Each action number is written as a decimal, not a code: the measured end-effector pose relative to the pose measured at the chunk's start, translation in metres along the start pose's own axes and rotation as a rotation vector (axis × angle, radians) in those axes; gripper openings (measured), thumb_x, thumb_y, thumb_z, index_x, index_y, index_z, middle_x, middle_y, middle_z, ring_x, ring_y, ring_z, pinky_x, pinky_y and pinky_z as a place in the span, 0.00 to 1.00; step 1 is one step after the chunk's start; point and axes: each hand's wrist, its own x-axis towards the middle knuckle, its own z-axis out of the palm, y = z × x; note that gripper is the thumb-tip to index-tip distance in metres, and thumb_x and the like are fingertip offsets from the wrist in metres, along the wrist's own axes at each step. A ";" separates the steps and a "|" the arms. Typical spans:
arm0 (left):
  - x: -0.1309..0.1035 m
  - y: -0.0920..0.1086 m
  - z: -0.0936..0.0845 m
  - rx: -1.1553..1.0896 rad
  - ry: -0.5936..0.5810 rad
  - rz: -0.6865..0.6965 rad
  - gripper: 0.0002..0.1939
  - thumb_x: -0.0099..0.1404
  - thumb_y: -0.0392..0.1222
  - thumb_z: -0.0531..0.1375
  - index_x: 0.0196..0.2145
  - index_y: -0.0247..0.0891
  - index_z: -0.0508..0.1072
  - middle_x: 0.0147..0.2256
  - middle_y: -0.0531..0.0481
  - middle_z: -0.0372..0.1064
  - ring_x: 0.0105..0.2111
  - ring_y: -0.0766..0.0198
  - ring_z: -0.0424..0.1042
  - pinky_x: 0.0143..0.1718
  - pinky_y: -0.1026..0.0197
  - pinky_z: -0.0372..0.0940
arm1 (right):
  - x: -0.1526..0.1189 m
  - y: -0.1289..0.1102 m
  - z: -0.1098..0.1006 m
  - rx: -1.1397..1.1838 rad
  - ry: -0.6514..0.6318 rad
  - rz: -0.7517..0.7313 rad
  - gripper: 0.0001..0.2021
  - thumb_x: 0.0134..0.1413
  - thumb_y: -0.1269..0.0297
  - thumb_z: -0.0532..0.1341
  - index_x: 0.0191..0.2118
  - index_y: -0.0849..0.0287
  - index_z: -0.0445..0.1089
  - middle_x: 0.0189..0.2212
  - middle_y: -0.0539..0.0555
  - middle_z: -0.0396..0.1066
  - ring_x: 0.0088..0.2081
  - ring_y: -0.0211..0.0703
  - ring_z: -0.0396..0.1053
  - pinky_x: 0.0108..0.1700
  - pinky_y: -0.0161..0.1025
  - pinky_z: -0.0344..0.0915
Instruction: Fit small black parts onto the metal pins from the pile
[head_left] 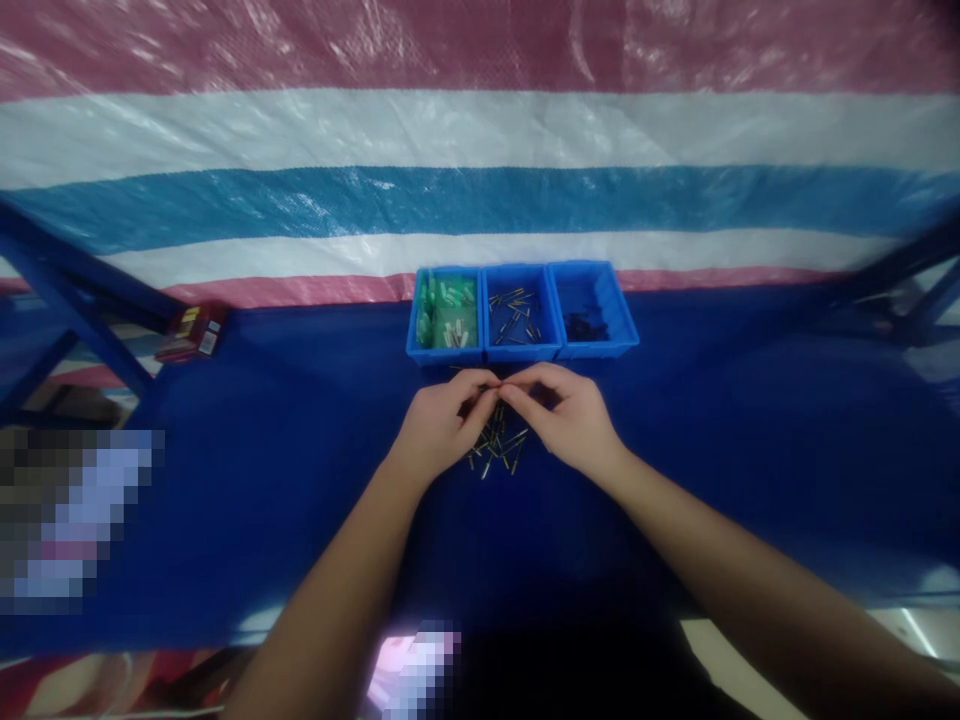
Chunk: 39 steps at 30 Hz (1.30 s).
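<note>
My left hand [442,415] and my right hand [562,410] meet fingertip to fingertip just in front of the blue bins. Both are closed in a pinch, and whatever lies between the fingers is too small or hidden to make out. Beneath them a loose heap of thin metal pin-like pieces [495,445], brassy and silvery, lies on the dark blue table [300,480]. The left blue bin [445,355] holds small white pieces on green plastic. In the middle blue bin [523,352] are similar thin metal pieces, and the right blue bin [598,350] contains small dark parts.
Behind the table hangs a striped plastic sheet [480,200]. A red box [191,333] sits at the back left corner beside a blue metal frame [82,290]. Another blue frame bar [892,255] rises at the right. Pixelated patches cover parts of the left and bottom.
</note>
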 end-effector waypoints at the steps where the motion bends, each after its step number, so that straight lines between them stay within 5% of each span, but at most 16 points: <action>1: 0.000 0.000 0.000 0.001 -0.007 -0.007 0.07 0.71 0.42 0.58 0.45 0.40 0.73 0.26 0.57 0.74 0.24 0.71 0.72 0.29 0.68 0.64 | 0.000 0.000 0.000 -0.007 -0.003 -0.015 0.04 0.58 0.63 0.66 0.34 0.57 0.77 0.31 0.52 0.77 0.32 0.40 0.73 0.31 0.37 0.69; 10: 0.003 0.000 -0.004 0.071 -0.035 0.018 0.11 0.74 0.44 0.54 0.41 0.38 0.74 0.29 0.53 0.76 0.26 0.68 0.74 0.29 0.66 0.63 | -0.001 0.001 -0.001 -0.050 -0.029 -0.096 0.05 0.58 0.66 0.66 0.41 0.55 0.77 0.34 0.52 0.77 0.34 0.40 0.74 0.34 0.37 0.71; 22: 0.000 0.001 -0.003 0.024 -0.017 -0.023 0.14 0.71 0.46 0.59 0.51 0.42 0.74 0.31 0.55 0.78 0.27 0.68 0.76 0.33 0.67 0.67 | -0.001 0.001 -0.003 -0.118 -0.012 -0.081 0.09 0.64 0.62 0.61 0.34 0.58 0.75 0.31 0.52 0.76 0.32 0.40 0.72 0.33 0.36 0.66; 26: 0.001 0.000 -0.001 0.006 0.002 0.003 0.10 0.72 0.43 0.57 0.47 0.41 0.75 0.35 0.53 0.79 0.30 0.69 0.77 0.35 0.68 0.68 | -0.001 0.000 -0.002 -0.117 -0.023 -0.052 0.11 0.64 0.60 0.60 0.32 0.58 0.74 0.29 0.52 0.76 0.32 0.41 0.73 0.33 0.36 0.66; 33: 0.003 0.000 -0.004 0.043 -0.027 0.015 0.11 0.74 0.44 0.55 0.44 0.38 0.75 0.30 0.53 0.78 0.28 0.68 0.76 0.30 0.68 0.65 | -0.002 0.005 0.001 -0.078 0.013 -0.091 0.07 0.59 0.66 0.65 0.43 0.57 0.76 0.35 0.52 0.78 0.34 0.41 0.75 0.35 0.36 0.70; 39: 0.003 0.001 -0.004 0.032 -0.040 0.031 0.11 0.74 0.44 0.54 0.45 0.38 0.75 0.33 0.52 0.79 0.29 0.68 0.77 0.31 0.68 0.66 | -0.002 0.005 -0.001 -0.121 0.015 -0.107 0.04 0.60 0.66 0.64 0.40 0.56 0.76 0.34 0.52 0.78 0.34 0.41 0.75 0.35 0.37 0.70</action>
